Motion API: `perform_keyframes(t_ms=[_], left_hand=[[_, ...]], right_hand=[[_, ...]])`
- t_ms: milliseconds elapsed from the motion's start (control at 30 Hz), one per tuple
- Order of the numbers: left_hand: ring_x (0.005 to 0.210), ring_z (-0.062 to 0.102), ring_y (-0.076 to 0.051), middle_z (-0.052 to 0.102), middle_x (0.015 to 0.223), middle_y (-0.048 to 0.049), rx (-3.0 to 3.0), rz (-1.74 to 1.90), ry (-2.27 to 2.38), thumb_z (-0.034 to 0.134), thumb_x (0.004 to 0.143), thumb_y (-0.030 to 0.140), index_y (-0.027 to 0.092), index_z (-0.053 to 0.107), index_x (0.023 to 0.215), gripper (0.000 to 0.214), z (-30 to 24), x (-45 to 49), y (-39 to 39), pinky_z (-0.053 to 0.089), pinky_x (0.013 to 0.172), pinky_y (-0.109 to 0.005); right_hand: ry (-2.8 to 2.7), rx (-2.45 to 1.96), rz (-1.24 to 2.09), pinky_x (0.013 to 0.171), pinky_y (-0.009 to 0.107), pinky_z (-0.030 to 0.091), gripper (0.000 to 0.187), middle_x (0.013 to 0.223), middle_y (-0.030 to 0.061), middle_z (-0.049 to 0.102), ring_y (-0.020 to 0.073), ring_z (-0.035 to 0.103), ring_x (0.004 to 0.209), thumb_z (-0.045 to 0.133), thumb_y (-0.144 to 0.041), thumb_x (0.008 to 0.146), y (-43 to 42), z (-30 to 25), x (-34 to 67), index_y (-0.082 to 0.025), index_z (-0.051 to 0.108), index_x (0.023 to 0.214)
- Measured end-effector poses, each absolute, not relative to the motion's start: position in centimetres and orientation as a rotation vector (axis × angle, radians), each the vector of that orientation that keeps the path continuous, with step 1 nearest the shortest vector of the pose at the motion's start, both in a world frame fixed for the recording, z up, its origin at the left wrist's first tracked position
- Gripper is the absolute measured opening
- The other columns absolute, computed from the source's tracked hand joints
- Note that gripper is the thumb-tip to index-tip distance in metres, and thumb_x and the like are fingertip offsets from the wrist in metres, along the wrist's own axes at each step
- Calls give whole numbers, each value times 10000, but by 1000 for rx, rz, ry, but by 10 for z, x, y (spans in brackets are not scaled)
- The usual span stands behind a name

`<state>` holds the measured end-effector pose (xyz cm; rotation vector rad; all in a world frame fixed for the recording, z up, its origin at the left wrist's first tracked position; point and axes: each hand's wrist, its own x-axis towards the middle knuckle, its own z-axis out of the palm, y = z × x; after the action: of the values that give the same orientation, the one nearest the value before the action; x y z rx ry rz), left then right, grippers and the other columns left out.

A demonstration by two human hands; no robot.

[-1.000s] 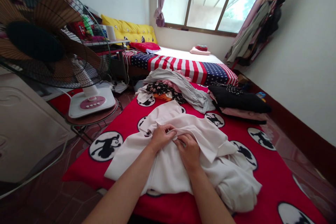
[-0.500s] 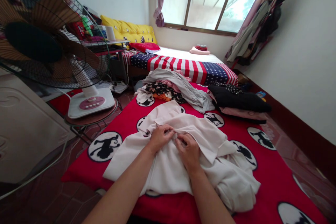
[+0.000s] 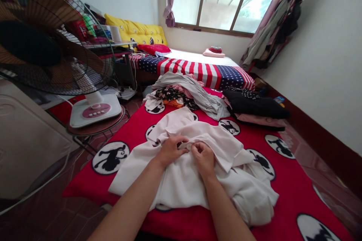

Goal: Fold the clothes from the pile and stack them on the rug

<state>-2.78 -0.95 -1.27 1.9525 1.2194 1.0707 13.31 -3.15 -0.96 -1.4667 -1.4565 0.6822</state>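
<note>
A cream-white garment (image 3: 181, 188), perhaps a jacket or shirt with a wide collar, lies spread and partly rumpled on a red cloth (image 3: 135, 130) with round monkey prints. My left hand (image 3: 172, 150) pinches the garment's front edge near its middle. Just to the right, my right hand (image 3: 204, 156) has thumb and fingertips closed on the same edge. A small pale spot, possibly a button, shows between the two hands; its details are too small to tell. The garment's sleeve lies bunched at the lower right.
Behind the garment lies a heap of loose clothes (image 3: 195, 92). Folded dark clothes (image 3: 254, 105) are stacked at the right edge. A large fan (image 3: 93, 109) stands on a stool at left. Beyond is a bed with a flag-patterned cover (image 3: 195, 70), below the window.
My right hand's fingertips have shifted slightly up and right along the garment's edge. The left hand stays nearly in place. The whole view has moved a little.
</note>
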Motion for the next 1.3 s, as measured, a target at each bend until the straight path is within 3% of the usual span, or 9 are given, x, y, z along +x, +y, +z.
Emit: perform_keyframes(t_ms=[367,467,600,733,833,900,1033,1133,1300], left_hand=[[811,605,-168,663,893,-29,2121,1046,1129,681,783,165,172,663,988,206,-9,-24,-12,464,752,-272],[831,606,-173,662,901,-33,2131,1073,1128,668,818,216,179,655,1019,205,-9,-24,-11,463,770,-282],[802,606,-168,651,875,-28,2131,1104,1149,687,812,242,179,656,1017,217,-10,-24,-11,464,746,-279],[833,623,-173,665,902,-36,2076,1133,1139,678,820,232,176,659,1015,204,-12,-24,-10,477,768,-286],[858,628,-179,671,920,-41,2036,1157,1133,668,828,234,183,662,1027,205,-13,-24,-10,486,794,-296],[849,623,-178,667,920,-41,2035,1160,1126,664,830,229,188,662,1034,208,-14,-24,-10,488,792,-298],[814,611,-165,652,914,-35,2052,1146,1104,649,834,193,191,656,1037,203,-14,-25,-11,486,760,-285],[788,602,-159,644,883,-25,2068,1119,1113,666,823,193,195,659,1034,211,-13,-25,-11,479,738,-276],[788,602,-156,644,864,-18,2032,1165,1211,675,823,224,198,668,1007,186,-10,-23,-11,469,720,-263]], right_hand=[[-1450,-1392,790,579,255,413,204,634,10,636,159,549,593,593,-337,776,-27,-12,137,-185,639,647],[-1387,-1342,775,625,268,458,202,715,14,660,165,589,629,645,-339,764,-30,-16,136,-179,633,887],[-1441,-1252,735,663,274,476,472,786,-4,649,153,589,661,658,-261,770,-34,-18,137,-195,520,1216],[-1494,-1242,702,679,278,470,116,791,14,653,158,584,696,638,-258,794,-35,-16,137,-192,648,888],[-1483,-1251,655,651,275,456,104,719,3,632,154,566,657,650,-275,793,-35,-15,136,-191,619,740],[-1459,-1260,644,632,273,453,86,710,-7,619,149,557,630,657,-267,787,-35,-15,135,-191,625,812],[-1462,-1270,641,652,280,466,282,790,4,640,154,574,658,629,-237,804,-34,-17,136,-195,624,1082],[-1498,-1254,622,693,289,467,128,832,35,671,171,597,729,588,-247,838,-34,-18,137,-191,676,912],[-1550,-1236,526,659,282,441,92,750,23,645,166,570,688,606,-245,830,-37,-14,137,-191,655,774]])
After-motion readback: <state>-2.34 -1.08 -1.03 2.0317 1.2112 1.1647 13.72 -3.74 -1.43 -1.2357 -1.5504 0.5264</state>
